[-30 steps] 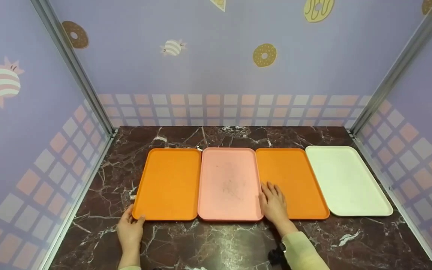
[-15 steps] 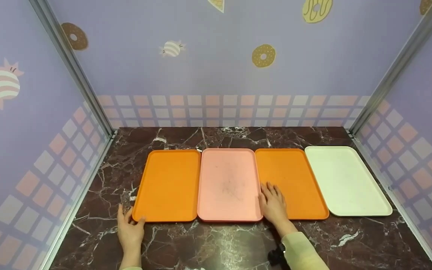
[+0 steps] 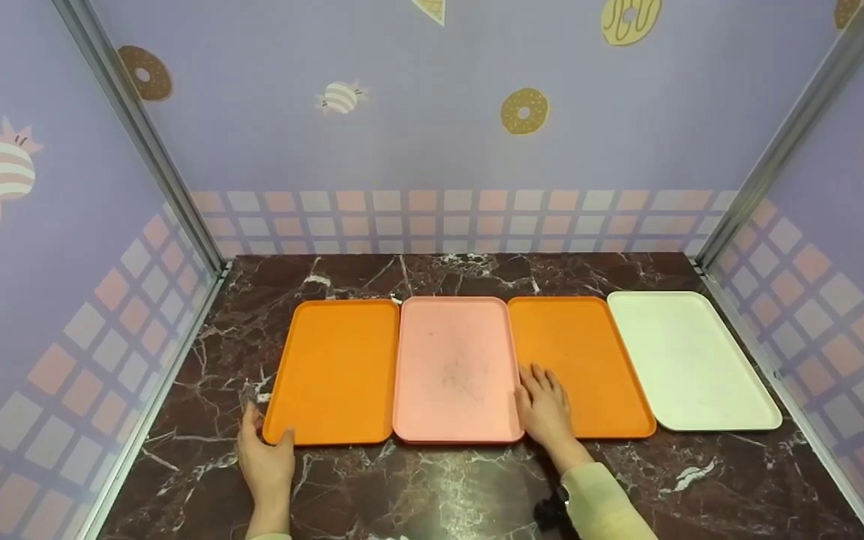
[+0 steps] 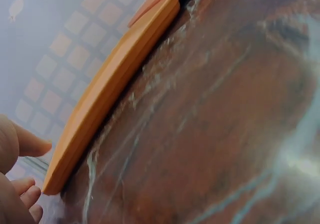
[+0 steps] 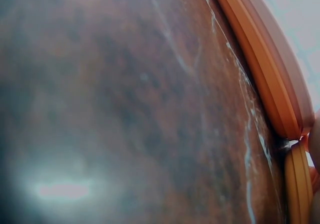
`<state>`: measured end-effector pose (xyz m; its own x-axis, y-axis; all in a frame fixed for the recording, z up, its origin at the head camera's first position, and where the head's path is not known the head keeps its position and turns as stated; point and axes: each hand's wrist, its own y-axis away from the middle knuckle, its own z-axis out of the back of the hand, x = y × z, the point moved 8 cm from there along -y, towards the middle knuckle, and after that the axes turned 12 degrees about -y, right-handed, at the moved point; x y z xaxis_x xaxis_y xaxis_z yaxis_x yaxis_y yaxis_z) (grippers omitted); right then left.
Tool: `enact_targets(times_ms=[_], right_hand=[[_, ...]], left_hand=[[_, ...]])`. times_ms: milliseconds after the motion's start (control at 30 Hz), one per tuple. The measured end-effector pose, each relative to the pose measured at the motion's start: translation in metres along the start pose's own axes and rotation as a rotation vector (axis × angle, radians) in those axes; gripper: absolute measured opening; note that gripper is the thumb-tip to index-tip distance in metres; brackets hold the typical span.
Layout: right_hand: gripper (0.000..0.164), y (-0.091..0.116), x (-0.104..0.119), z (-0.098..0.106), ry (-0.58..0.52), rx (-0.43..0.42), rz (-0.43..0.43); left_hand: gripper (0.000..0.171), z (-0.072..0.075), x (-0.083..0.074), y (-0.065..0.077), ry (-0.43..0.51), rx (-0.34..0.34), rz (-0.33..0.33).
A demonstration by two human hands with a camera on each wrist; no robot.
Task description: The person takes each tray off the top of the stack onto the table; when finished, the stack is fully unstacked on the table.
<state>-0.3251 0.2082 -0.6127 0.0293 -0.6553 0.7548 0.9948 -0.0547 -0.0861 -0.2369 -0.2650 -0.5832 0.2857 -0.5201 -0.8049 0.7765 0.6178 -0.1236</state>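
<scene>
Four-cornered trays lie side by side on a dark marbled table. My left hand [image 3: 267, 463] is at the near left corner of the left orange tray [image 3: 333, 371]. Its fingers and thumb are spread loosely about that corner; the left wrist view shows the thumb [image 4: 35, 145] beside the tray's end, and contact is unclear. My right hand [image 3: 547, 411] rests with extended fingers over the seam between the pink tray [image 3: 456, 360] and the right orange tray [image 3: 586, 352]. A reddish edge shows under the pink tray. In the right wrist view, that hand is mostly out of frame.
A pale green-white tray [image 3: 691, 360] lies at the right end of the row. Purple patterned walls [image 3: 432, 135] enclose the table [image 3: 417, 274] at the back and both sides. A small black object [image 3: 550, 514] sits by the right sleeve.
My left hand has shifted slightly to the right and its fingers have spread around the tray corner. The right hand stays put, and the trays hold their places.
</scene>
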Motion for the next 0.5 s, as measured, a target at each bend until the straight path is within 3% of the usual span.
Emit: enact_targets(times_ms=[100,233,367,500], right_hand=[[0.048,0.0,0.001,0.0,0.003,0.0,0.006],[0.047,-0.001,0.001,0.0,-0.007,-0.006,0.008],[0.047,-0.001,0.0,0.0,-0.022,-0.01,0.0],[0.047,-0.001,0.0,0.001,-0.019,-0.019,0.005]], left_hand=[[0.076,-0.002,-0.007,0.002,0.088,-0.019,-0.033],[0.074,-0.009,-0.017,0.006,0.19,0.014,-0.058],[0.071,-0.015,-0.028,0.011,0.204,0.057,-0.081],[0.065,-0.027,-0.041,0.015,0.203,0.149,-0.107]])
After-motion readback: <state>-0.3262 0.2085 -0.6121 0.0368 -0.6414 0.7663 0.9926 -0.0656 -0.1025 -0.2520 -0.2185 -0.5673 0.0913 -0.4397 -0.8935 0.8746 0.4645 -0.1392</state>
